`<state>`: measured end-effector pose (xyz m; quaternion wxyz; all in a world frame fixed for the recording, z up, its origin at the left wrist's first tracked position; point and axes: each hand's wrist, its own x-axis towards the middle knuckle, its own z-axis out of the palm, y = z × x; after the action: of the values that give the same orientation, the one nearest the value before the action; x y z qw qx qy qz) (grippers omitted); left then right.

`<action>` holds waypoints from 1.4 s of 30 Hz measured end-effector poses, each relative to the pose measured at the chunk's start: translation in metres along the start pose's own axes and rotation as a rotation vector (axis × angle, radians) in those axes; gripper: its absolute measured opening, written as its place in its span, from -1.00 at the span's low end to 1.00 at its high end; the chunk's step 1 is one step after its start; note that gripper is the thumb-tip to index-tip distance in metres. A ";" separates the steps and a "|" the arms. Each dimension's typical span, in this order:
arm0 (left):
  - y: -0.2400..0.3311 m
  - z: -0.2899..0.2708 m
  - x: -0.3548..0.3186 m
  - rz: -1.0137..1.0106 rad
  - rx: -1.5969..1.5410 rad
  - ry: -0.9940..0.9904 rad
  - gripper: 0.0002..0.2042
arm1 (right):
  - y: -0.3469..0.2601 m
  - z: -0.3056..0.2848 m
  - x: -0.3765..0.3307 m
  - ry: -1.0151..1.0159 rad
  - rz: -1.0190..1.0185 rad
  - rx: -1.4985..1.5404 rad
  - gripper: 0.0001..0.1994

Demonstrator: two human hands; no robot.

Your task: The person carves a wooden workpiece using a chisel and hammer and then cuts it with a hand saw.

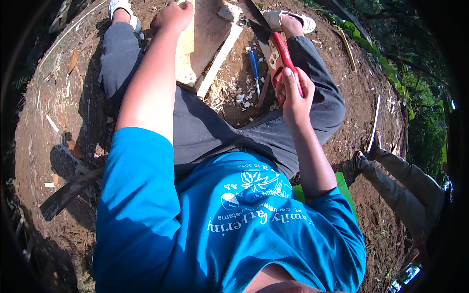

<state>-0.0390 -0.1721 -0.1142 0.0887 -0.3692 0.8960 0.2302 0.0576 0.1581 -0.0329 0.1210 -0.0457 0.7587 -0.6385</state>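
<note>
My right hand [292, 95] grips the red handle of a hand saw [278, 53], whose dark blade runs up and left across a pale wooden board [202, 39]. My left hand [172, 15] presses down on the board's far end, fingers curled on the wood. The board rests over my left thigh, between my legs in grey trousers. I sit on bare soil, wearing a blue shirt.
A blue-handled tool [254, 66] lies among wood chips [239, 95] between my legs. A dark plank [68, 193] lies on the soil at left. Another person's legs [395, 171] stretch in from the right. A green mat [342, 188] is under me. Greenery borders the far right.
</note>
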 end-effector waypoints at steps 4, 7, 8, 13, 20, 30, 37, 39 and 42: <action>-0.012 0.010 0.012 0.032 -0.002 0.022 -0.40 | 0.016 0.009 0.018 -0.008 -0.029 -0.002 -0.67; -0.008 0.003 0.005 0.002 -0.029 -0.012 -0.41 | 0.018 0.012 0.021 -0.011 -0.031 0.003 -0.67; -0.008 0.004 0.004 0.011 -0.032 -0.010 -0.41 | 0.019 0.012 0.020 -0.009 -0.031 0.002 -0.67; -0.001 -0.004 -0.003 0.014 -0.044 -0.007 -0.40 | 0.022 0.008 0.016 -0.017 -0.021 -0.014 -0.66; 0.005 -0.014 -0.010 -0.039 -0.085 -0.015 -0.29 | 0.000 -0.011 -0.025 -0.062 0.087 -0.133 -0.68; 0.009 -0.011 -0.008 -0.031 -0.136 -0.033 -0.24 | 0.017 0.005 0.025 -0.058 0.036 -0.088 -0.70; 0.013 -0.008 -0.007 -0.027 -0.120 -0.013 -0.34 | 0.030 0.044 0.110 -0.008 -0.042 -0.014 -0.69; 0.011 -0.003 -0.005 -0.019 -0.098 0.024 -0.35 | 0.025 0.038 0.096 -0.021 -0.025 0.040 -0.70; 0.007 0.002 -0.001 -0.001 -0.084 0.030 -0.34 | 0.024 0.041 0.078 0.016 -0.035 0.057 -0.71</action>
<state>-0.0434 -0.1661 -0.1128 0.0596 -0.3764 0.8866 0.2622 -0.0058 0.1053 -0.0729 0.1050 -0.0505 0.7403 -0.6621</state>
